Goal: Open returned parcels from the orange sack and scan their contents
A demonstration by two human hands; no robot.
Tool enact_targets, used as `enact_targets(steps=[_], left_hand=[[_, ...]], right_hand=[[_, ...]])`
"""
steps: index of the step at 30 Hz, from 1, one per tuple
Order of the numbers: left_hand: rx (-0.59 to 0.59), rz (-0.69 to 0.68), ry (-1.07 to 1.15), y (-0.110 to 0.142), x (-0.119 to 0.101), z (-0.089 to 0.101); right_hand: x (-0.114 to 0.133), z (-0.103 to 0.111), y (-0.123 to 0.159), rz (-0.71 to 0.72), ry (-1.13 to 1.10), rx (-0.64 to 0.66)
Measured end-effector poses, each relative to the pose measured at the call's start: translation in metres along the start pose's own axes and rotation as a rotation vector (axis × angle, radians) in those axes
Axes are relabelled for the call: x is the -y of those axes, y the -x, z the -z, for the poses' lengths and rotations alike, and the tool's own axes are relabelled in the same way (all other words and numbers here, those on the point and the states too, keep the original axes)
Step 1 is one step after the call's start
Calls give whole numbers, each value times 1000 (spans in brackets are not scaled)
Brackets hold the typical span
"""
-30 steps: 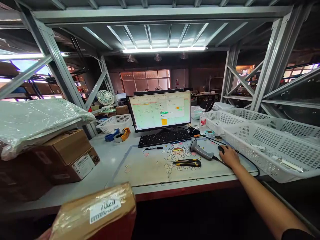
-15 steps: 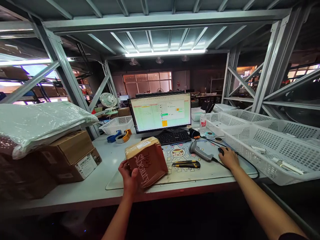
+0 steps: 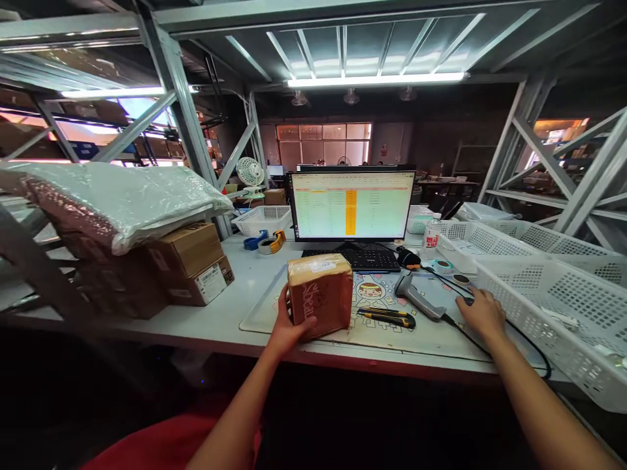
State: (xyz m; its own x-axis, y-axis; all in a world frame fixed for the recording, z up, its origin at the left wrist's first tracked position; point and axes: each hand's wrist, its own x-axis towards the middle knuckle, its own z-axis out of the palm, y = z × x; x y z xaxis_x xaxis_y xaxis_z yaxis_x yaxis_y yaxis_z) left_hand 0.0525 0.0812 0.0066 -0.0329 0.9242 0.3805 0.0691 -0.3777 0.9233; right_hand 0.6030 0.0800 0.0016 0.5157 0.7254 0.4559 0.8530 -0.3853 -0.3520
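Note:
My left hand (image 3: 288,329) grips the lower left side of a small brown cardboard box (image 3: 329,303), its thumb across the front face. The box stands upright on the desk mat, with clear tape and a white label on top and handwriting on its front. My right hand (image 3: 482,316) rests over a black computer mouse (image 3: 469,301), most of which its fingers hide. Between the hands lie a yellow-and-black utility knife (image 3: 386,317) and a grey barcode scanner (image 3: 418,298). Behind the box are a black keyboard (image 3: 375,260) and a lit monitor (image 3: 353,205) showing a spreadsheet.
Stacked cartons (image 3: 189,261) under a white plastic-wrapped parcel (image 3: 147,199) stand at left. Tape dispensers (image 3: 264,241) sit beside the monitor. White perforated baskets (image 3: 548,307) line the right side, near a bottle (image 3: 432,235). Metal shelf posts (image 3: 181,98) frame the desk.
The view has swung left. The box has gone from tilted to upright in my left hand. On the monitor, an overlaid window has given way to a full spreadsheet with an orange column.

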Motion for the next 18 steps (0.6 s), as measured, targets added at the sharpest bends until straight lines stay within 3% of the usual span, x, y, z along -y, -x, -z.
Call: enact_targets(steps=[2,4,6,9,13,18], left_hand=[[-41,-17,-60,-11,-10,2],[-77,-67,-154,-24,-21,2],[-110,-150,-284,-35,-34,2],[-130,-360,-605,-39,-49,1],[-32,-646,-1047,-16,-49,-5],[85,-817,-1205,27,-31,-11]], right_hand=[[27,7,3,128,-63,80],[60,10,11,223,-75,238],[90,8,22,257,-36,370],[122,1,35,235,40,443],[140,0,37,140,111,451],[150,30,16,98,86,523]])
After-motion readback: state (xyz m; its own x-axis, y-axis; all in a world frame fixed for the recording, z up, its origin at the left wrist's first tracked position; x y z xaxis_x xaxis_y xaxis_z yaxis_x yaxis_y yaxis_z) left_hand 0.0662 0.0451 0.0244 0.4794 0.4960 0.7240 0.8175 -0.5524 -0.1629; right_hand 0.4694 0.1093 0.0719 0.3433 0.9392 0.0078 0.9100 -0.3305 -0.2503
